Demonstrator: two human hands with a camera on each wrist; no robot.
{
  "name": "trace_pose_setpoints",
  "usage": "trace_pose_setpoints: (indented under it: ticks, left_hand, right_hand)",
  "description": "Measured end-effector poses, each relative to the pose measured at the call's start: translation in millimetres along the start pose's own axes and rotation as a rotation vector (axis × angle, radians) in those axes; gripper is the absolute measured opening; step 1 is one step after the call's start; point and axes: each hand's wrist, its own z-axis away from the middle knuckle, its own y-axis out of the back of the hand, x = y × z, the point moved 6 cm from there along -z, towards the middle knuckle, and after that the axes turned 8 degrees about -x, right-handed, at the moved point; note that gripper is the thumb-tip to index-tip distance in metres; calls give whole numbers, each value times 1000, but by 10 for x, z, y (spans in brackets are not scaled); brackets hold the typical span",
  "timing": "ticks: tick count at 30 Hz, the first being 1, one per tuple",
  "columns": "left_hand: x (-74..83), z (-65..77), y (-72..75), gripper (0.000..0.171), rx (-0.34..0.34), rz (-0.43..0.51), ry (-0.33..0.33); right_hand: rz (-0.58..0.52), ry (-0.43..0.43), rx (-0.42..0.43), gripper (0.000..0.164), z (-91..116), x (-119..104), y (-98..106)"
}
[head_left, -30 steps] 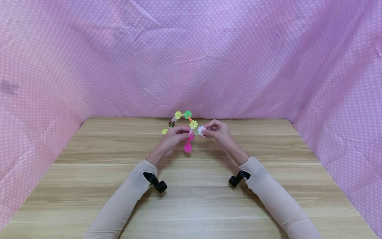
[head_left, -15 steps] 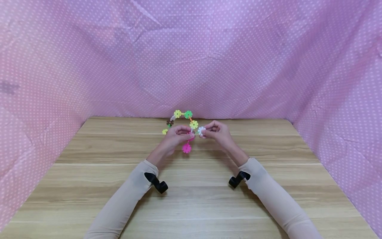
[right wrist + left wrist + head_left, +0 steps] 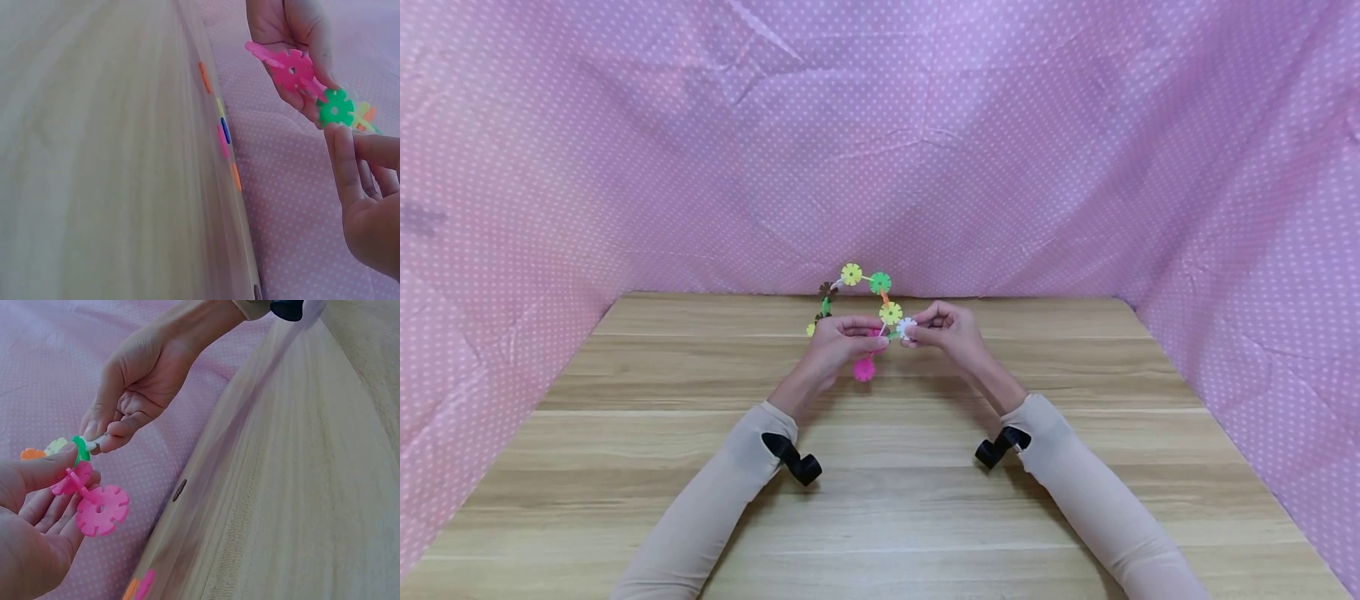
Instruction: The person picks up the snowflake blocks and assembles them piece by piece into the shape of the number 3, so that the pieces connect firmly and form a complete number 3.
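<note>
My left hand [image 3: 838,343] pinches a chain of notched plastic snowflake discs between thumb and fingers, over the far part of the table. The chain curves up behind it, with a yellow disc [image 3: 851,274], a green disc [image 3: 880,283] and a brown disc [image 3: 827,289]. Below the left fingers hangs a pink disc [image 3: 864,369]. Across from it, my right hand [image 3: 951,335] pinches a white disc [image 3: 906,328]. In the right wrist view, a bright green disc [image 3: 336,107] lies between both hands' fingertips, beside another pink disc [image 3: 292,70]. The left fingers partly hide the chain.
Loose discs lie near the table edge in the right wrist view, among them an orange disc [image 3: 205,77] and a blue disc [image 3: 225,130]. A pink dotted cloth [image 3: 880,150] hangs behind the wooden table [image 3: 880,500].
The curved part of the chain has risen and turned slightly, and its hanging pink disc has shifted a little left. Both hands stay almost in place, with their grips kept.
</note>
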Motion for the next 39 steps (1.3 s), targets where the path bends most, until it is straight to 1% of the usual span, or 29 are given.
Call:
trace_pose_setpoints:
  ticks: [3,6,12,18,24,28,31,35,39]
  left_hand:
    - [16,2,-11,32,-14,-4,-10]
    - [25,-2,-19,33,-22,-2,-19]
    - [34,-5,-18,37,-8,39,-36]
    - [58,-14,-15,37,-4,27,-44]
    - [117,-21,-49,43,9,15,-65]
    - [107,-8,-53,46,5,-21,-49]
    - [88,-6,-44,47,-12,-21,-28]
    - [58,-9,-36,46,-49,27,11]
    - [34,-22,-39,44,-68,71,37]
  right_hand:
    - [7,0,-5,19,-2,-14,9]
    - [13,2,-2,18,-5,-27,14]
    - [41,14,-16,16,-4,-68,-19]
    - [24,10,-43,11,-12,-85,-33]
    - [-13,22,-3,13,-20,-91,-36]
    - [-37,19,21,14,-10,-67,-55]
    - [-51,12,27,13,-7,-43,-70]
    - [-55,5,40,15,-13,-23,-81]
    - [-42,-9,43,25,-11,-21,-88]
